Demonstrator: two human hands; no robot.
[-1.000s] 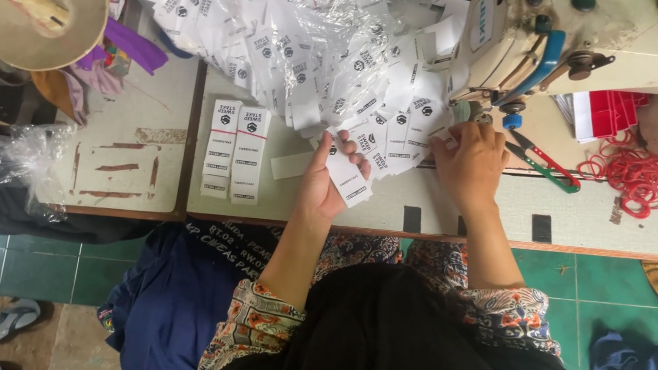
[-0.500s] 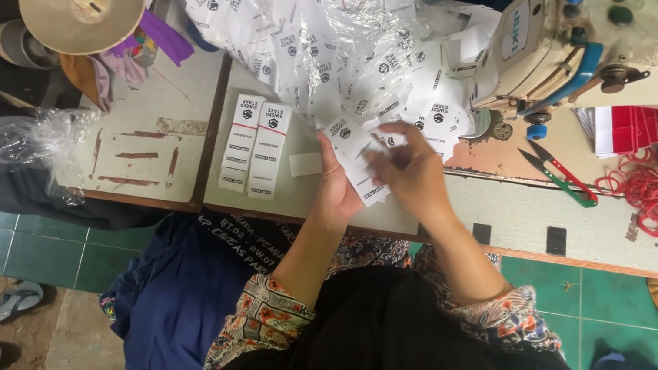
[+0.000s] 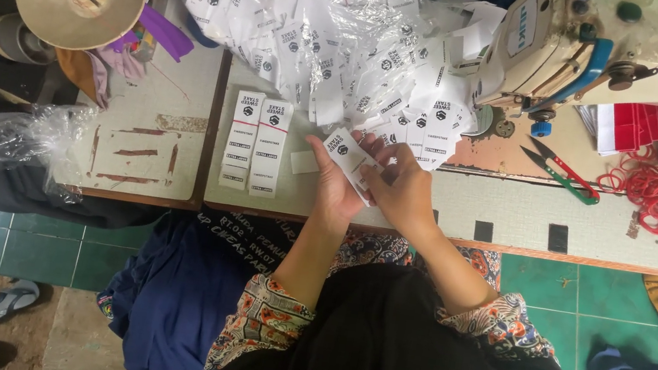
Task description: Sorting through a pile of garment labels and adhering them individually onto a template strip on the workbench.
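Both hands have drawn together since a second ago: left hand (image 3: pixel 336 184) and right hand (image 3: pixel 403 190) now pinch one white label (image 3: pixel 348 156) over the worktop's (image 3: pixel 517 219) front edge, beside the label pile (image 3: pixel 351 48).

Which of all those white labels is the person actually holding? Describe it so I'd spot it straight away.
Start at the cream sewing machine at the table's far right, then follow the heap of loose white labels down toward the table's near edge. There the left hand and right hand meet around a small white label. Unlike the heap and the two neat flat label stacks, it is lifted off the table, tilted between the fingers.
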